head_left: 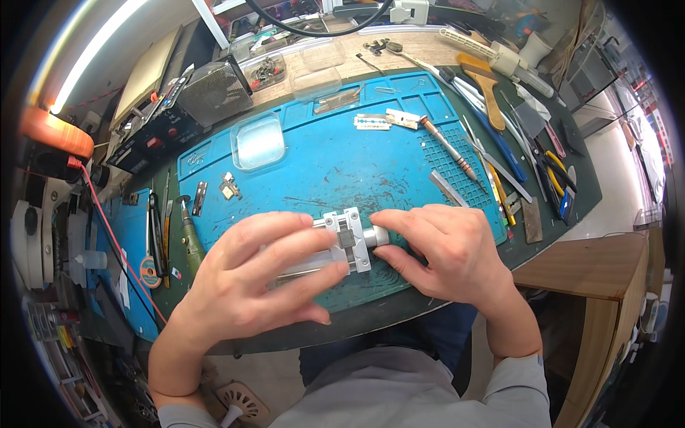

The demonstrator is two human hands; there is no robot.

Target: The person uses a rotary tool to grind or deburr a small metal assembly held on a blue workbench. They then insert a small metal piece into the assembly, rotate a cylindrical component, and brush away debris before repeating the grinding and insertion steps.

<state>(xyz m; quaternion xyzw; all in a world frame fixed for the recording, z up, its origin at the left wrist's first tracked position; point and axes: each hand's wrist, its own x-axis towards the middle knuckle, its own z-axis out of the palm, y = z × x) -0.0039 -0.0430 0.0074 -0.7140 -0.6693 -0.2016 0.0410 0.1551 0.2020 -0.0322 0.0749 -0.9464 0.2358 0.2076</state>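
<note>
Small silver metal clamp fixture w/ grey round knob (pixel 347 239) sits at near edge of blue silicone work mat (pixel 321 160), between both hands. Left hand (pixel 260 274) lies over its left part, fingers loosely curled on it, pressing it down. Right hand (pixel 446 250) pinches the knob end w/ thumb & fingertips. Looks mid-adjustment: fixture in place and gripped, can't tell if anything's clamped inside. Silver-tipped screwdriver (pixel 448 148), razor blades (pixel 373 123), clear plastic box (pixel 257 142) lie untouched farther back.

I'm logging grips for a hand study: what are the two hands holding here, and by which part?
Both hold a small metal clamp jig on the blue mat. The left hand covers its long left body; the right hand pinches the round knob at its right end.
</note>
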